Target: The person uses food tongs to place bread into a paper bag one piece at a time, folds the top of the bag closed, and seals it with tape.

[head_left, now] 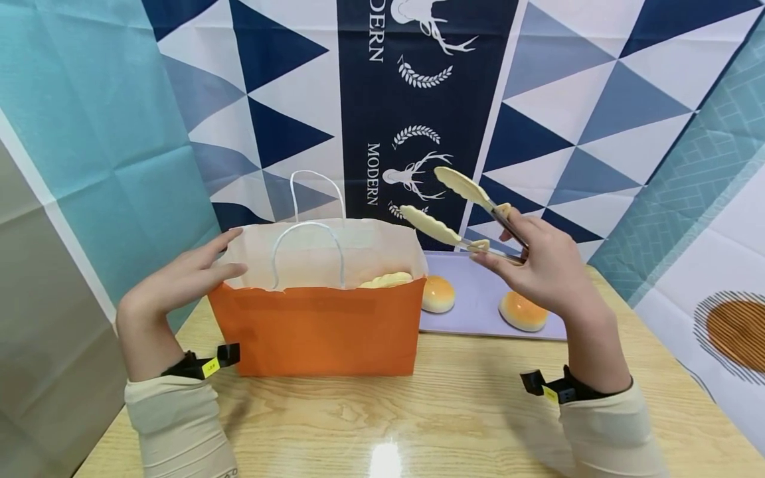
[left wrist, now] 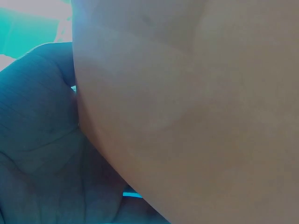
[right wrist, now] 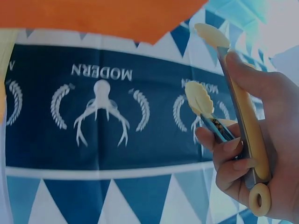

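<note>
An orange paper bag [head_left: 323, 332] with a pale inside and white cord handles stands upright on the table. My left hand [head_left: 185, 275] is at the bag's left rim, thumb and finger apart and fairly straight, their tips overlapping the pale inside. In the left wrist view the bag's side [left wrist: 187, 116] covers most of the picture and hides the fingers. My right hand [head_left: 552, 259] grips tongs [head_left: 466, 186] with cream scalloped tips, raised right of the bag. Their tips stand apart with nothing between them. A cream-yellow wavy-edged piece [head_left: 385, 281] shows inside the bag.
Behind the bag's right side, a lilac tray [head_left: 472, 312] bears a round bun [head_left: 438, 295] and another bun [head_left: 522, 311]. The wooden table [head_left: 358, 425] runs in front. Patterned cloth [head_left: 287, 86] hangs close behind.
</note>
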A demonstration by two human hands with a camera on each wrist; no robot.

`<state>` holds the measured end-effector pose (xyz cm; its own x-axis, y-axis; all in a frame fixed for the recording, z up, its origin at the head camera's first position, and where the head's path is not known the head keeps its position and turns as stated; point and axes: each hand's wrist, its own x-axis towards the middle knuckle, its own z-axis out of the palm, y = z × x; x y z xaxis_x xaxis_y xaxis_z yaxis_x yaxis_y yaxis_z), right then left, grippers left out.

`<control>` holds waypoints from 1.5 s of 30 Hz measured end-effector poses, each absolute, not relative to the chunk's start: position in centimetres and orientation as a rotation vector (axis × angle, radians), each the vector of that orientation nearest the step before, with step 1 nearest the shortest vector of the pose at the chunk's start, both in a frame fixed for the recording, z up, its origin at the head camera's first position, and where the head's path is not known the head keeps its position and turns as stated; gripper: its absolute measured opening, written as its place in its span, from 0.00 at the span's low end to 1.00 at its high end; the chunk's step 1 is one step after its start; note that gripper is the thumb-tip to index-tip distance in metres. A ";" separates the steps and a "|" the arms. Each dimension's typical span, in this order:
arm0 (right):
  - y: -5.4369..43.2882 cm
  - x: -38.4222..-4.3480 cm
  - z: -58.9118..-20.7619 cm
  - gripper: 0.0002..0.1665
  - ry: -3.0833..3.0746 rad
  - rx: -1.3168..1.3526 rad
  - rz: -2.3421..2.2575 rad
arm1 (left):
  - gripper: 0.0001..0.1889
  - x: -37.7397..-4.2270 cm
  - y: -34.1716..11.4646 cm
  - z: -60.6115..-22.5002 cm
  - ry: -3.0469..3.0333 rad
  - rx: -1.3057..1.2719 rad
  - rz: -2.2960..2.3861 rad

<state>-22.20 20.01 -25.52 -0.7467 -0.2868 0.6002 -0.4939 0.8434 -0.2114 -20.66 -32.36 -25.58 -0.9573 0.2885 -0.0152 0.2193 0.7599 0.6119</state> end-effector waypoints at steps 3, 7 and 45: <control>20.9 -22.7 -25.7 0.38 -2.486 0.506 0.465 | 0.42 -20.7 -32.3 -25.6 2.841 0.409 0.972; 21.9 -23.4 -26.4 0.40 -2.568 0.456 0.462 | 0.42 -20.7 -32.3 -25.5 2.841 0.410 0.982; 24.0 -27.0 -38.7 0.54 -2.880 0.587 0.157 | 0.42 -20.6 -32.3 -25.9 2.849 0.441 1.021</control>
